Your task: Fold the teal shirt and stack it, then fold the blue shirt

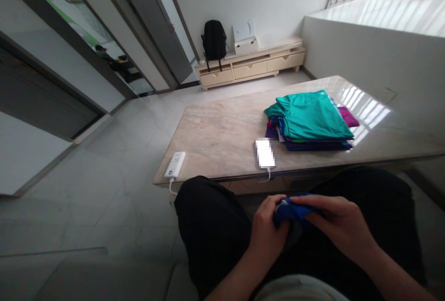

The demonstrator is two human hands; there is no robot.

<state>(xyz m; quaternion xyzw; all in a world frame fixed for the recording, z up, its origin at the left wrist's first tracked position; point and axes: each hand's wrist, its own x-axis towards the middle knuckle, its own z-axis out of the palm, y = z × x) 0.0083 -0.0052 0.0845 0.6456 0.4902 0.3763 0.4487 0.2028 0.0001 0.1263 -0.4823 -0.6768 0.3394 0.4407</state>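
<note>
The blue cloth (294,209) sits low in the middle of the frame, bunched up small between both hands. Most of it is hidden by the fingers, so I cannot tell what kind of clothing it is. It is held over the lap, above the black pants (215,227), just below the near edge of the table (222,129).

The left hand (267,231) is curled around the left end of the blue cloth, fingers closed on it. The right hand (339,224) comes in from the lower right, and its thumb and fingers pinch the cloth from the top. Both arms are cut off at the bottom of the frame.

On the table, right of the middle of the frame, lies a pile of folded clothes (309,120). The top one is green. Only thin edges of the ones under it show, purple, blue and pink.

Near the table's front edge lies a phone (265,153), and it is blurred out. At the table's left corner is a white power bank (175,164). A white wire hangs from each, and the far ends go out of sight under the table.

At the top middle, a black backpack (214,40) leans on the wall by a low cabinet (250,62).
</note>
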